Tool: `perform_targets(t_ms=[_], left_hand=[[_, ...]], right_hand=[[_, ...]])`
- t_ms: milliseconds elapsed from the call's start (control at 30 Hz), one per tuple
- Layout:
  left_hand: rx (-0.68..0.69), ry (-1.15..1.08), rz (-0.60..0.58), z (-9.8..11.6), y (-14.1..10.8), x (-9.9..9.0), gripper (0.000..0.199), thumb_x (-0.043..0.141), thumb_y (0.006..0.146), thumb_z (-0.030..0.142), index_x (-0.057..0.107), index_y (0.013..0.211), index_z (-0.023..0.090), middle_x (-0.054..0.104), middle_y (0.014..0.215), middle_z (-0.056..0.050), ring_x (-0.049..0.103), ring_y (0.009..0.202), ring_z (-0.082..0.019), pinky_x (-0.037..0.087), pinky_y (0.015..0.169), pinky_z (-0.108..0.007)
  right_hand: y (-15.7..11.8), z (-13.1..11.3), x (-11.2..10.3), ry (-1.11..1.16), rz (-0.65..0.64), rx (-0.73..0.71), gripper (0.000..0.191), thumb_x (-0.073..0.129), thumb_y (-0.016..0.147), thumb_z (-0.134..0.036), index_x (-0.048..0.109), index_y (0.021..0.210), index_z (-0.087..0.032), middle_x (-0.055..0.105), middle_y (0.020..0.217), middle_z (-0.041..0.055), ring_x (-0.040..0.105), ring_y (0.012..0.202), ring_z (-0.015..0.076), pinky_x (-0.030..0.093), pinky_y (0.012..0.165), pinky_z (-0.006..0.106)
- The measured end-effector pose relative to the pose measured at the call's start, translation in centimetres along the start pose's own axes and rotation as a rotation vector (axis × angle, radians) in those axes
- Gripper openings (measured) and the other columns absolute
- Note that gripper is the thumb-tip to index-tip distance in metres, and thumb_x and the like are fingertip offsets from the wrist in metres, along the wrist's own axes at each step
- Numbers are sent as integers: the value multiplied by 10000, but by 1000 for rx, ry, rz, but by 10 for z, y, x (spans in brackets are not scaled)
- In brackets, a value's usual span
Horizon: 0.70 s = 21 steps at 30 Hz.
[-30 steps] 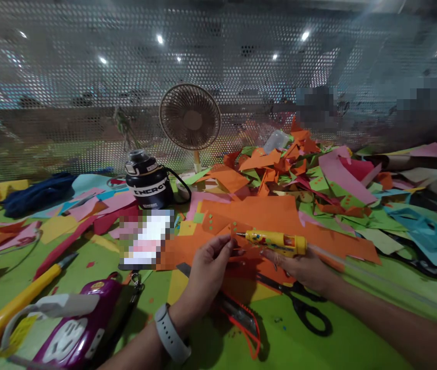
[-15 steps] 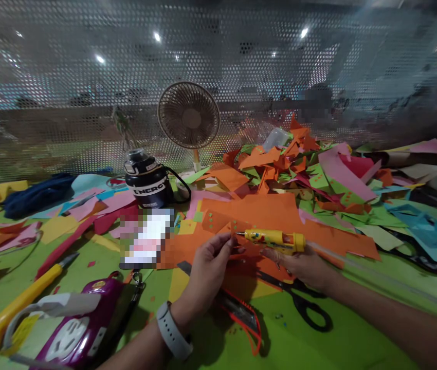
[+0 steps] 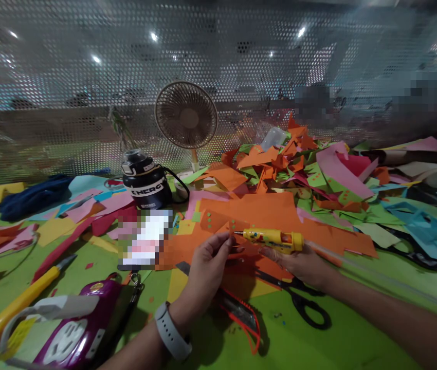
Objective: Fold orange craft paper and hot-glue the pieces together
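Observation:
A yellow glue gun (image 3: 267, 237) with a metal nozzle points left, held in my right hand (image 3: 299, 262), whose fingers wrap its underside. A long clear glue stick (image 3: 376, 272) trails from its rear to the right. My left hand (image 3: 213, 257) pinches a small piece of orange paper (image 3: 223, 229) right by the nozzle; a watch band is on that wrist. Orange sheets (image 3: 257, 208) lie beneath and behind both hands. Black scissors (image 3: 311, 306) rest below my right hand, and an orange-edged cutter (image 3: 241, 311) lies between my forearms.
A purple power strip (image 3: 83, 318) and a yellow-handled tool (image 3: 21, 308) lie at the lower left. Beyond them are a phone (image 3: 147, 239), a black bottle (image 3: 147, 185) and a small fan (image 3: 186, 115). Paper scraps (image 3: 265, 164) pile up at the back right, before a perforated screen.
The whole view has shifted very slightly, so things appear a little further left. Both hands keep the same pose and hold.

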<state>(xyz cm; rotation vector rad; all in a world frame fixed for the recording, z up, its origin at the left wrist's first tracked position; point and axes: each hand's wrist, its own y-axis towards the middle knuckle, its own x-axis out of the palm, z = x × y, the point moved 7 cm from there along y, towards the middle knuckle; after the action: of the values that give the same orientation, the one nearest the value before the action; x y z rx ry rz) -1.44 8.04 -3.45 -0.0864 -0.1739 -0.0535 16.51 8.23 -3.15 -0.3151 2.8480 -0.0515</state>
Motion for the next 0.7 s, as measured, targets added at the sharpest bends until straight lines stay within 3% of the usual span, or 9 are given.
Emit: perform_targets(t_ms=[533,700], left_hand=[[22,-6,2,1,1,1,234,684,750,352,715,899,174,737,813,-42,693,767,-188,552,733,-302],[16,-17,9,1,0,1,234,690,740,355,714,888,176,730,796,-35,688,750,-185,553,726,-303]], right_hand=[[-1,2,0,-25,-10,31,340,679,738,-487,727,974,-246,742,1006,45,671,1003,277,522,952,467],[-2,-9,4,-11,-64,-33,352,637,781,-459,714,1031,-223,735,1030,47,679,999,257,536,937,426]])
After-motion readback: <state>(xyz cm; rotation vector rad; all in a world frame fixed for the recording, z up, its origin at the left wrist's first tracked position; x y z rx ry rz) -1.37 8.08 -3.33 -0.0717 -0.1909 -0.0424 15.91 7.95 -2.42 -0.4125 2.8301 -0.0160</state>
